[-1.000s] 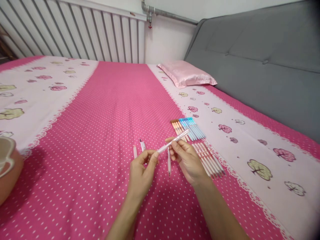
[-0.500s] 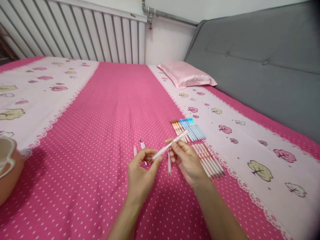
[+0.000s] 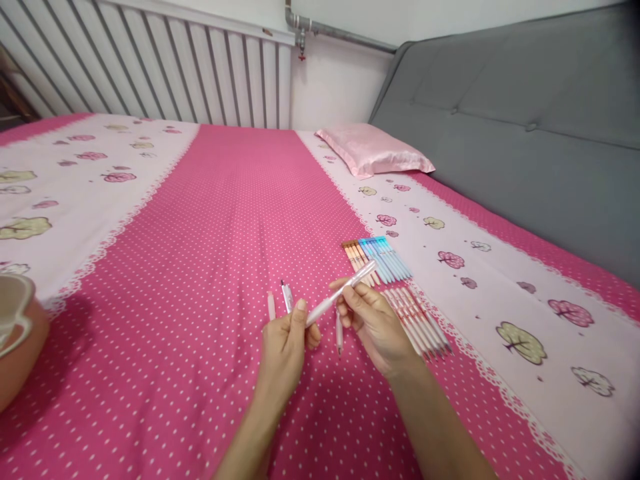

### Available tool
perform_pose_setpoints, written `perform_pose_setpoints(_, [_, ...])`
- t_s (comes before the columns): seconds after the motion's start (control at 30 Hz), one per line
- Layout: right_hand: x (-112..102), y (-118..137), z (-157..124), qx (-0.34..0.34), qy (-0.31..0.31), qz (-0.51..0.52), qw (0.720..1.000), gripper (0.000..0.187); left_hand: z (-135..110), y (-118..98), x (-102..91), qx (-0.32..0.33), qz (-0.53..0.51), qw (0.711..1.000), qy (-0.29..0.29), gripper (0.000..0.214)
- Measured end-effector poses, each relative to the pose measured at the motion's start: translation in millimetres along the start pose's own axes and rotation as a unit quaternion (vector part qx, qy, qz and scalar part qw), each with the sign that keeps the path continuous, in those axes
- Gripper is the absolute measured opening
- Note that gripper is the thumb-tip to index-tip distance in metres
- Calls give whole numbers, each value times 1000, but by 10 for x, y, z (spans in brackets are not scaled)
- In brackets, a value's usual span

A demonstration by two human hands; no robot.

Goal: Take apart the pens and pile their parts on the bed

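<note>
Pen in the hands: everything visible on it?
The pen is slim, straight and pale pinkish-white, with a glossy, clear-looking, plastic-like upper part. It slants above the pink dotted bedspread, clear end up and right. The right hand pinches it near mid-length; its lower end is at the left hand, whether gripped I can't tell. No print is readable.

Single head-worn view, facing forward, angled down over bedspread (image 3: 225,220)

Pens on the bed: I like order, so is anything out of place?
A pinkish pen and a white pen by the left hand, and a third pen by the right hand, lie loose outside the neat rows.
</note>
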State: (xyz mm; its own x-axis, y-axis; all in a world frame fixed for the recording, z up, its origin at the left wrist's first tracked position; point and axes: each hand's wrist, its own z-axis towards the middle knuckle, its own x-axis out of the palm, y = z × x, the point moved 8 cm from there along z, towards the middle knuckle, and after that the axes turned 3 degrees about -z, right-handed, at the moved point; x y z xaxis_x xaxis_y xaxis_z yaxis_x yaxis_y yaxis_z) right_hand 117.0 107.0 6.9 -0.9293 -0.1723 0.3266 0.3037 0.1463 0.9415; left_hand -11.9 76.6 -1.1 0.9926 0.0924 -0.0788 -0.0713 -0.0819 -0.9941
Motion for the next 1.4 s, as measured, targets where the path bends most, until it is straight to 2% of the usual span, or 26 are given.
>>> perform_pose_setpoints(0.13, [-35,4,18,-10,-10,7,1000,20,-15,-92,-51,50,45,997,-42,34])
perform_pose_setpoints(0.23, [-60,3,25,-15,-17,8,1000,21,-34,-178,-94,96,73,990,-79,37])
perform_pose_setpoints(0.27, [-61,3,25,-16,-17,8,1000,21,-38,-195,-104,106,83,987,-88,32])
perform_pose_setpoints(0.37, [-56,15,21,-20,-19,4,1000,21,-36,-205,-98,119,85,986,-80,18])
perform_pose_setpoints(0.53, [-62,42,13,-12,-31,10,999,22,-31,-142,-26,91,74,993,-24,31])
perform_pose_setpoints(0.73, [-130,134,11,-20,-40,76,996,18,-11,-11,-56,20,19,999,-31,50])
perform_pose_setpoints(0.87, [-189,191,20,-36,-49,111,992,16,1,-3,-65,18,26,999,-32,51])
perform_pose_setpoints(1.03, [-138,130,26,2,-28,142,990,19,-16,-5,-39,13,29,999,-21,51])
perform_pose_setpoints(1.17, [-194,187,17,-8,-33,156,987,16,-9,-17,-24,18,50,999,-2,51])
perform_pose_setpoints(1.3, [-477,321,-5,-55,-97,169,979,17,49,12,-180,7,93,995,-21,53])
perform_pose_setpoints(1.4, [-544,349,-18,-90,-121,168,974,16,71,48,-481,-25,150,981,-119,53])
